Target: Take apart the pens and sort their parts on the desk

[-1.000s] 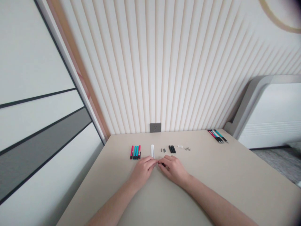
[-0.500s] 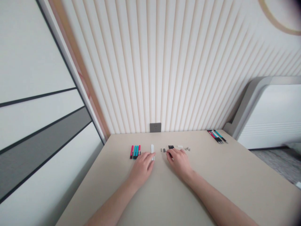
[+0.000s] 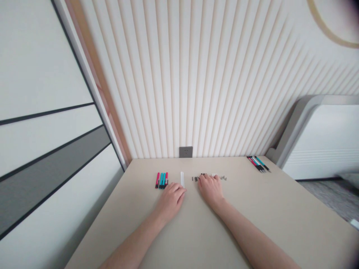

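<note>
pink and blue pens look assembled; barrels lie separate; whether left hand or right hand closes on something, i cannot tell.

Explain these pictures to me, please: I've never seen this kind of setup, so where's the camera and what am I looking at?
There is no machine here, just a person's two bare hands. One camera, worn on the head, takes every picture, looking forward and down.

On the pale table, from left to right, lie pink and blue tubes, thin white sticks, small grey pieces and black pieces, with pens near the far right corner.

The left hand rests by the lower ends of the white sticks. The right hand partly covers the black pieces. Whether either hand grips anything is too small to tell.
</note>
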The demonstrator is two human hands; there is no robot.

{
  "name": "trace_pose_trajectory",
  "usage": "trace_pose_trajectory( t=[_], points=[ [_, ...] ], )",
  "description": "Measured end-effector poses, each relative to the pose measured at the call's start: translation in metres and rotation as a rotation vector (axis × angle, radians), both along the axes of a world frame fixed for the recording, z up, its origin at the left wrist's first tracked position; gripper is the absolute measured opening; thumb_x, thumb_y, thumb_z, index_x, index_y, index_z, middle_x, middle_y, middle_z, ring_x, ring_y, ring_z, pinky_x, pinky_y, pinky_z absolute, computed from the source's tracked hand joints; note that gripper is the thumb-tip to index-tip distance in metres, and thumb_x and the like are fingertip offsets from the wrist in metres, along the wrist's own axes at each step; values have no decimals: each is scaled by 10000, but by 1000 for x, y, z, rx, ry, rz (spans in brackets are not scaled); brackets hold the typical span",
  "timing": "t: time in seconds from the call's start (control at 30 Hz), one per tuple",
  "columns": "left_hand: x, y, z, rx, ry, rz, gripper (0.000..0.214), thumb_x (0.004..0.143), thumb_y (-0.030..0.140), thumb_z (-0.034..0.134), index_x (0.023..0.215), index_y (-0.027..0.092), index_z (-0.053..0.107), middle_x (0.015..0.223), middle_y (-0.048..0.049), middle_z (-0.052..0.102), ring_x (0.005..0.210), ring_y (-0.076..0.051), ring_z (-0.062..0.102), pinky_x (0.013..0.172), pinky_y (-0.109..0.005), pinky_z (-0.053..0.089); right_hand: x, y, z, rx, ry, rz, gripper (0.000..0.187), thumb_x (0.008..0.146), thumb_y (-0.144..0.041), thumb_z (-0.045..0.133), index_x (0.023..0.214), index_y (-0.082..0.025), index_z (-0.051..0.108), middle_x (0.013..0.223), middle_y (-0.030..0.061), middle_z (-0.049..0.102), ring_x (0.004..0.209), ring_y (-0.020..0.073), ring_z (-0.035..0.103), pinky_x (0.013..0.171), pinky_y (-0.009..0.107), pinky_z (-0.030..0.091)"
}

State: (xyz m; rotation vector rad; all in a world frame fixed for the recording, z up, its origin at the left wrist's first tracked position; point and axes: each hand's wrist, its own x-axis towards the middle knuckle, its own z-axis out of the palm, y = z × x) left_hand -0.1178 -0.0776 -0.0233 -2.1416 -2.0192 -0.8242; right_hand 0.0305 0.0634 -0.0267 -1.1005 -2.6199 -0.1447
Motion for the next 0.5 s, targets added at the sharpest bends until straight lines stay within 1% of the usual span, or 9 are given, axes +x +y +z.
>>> trace_pose_trajectory(
  t=[0.5],
  points=[
    [1,0,1,-34,26,4,184,929,144,498,970,206,667,919,-41,635,909,-203,572,823,-357,455,0,0,-3,-26,0,46,304,992,-275,403,872,-173,664,904,101,700,825,225,655,814,377,311]
  ],
)
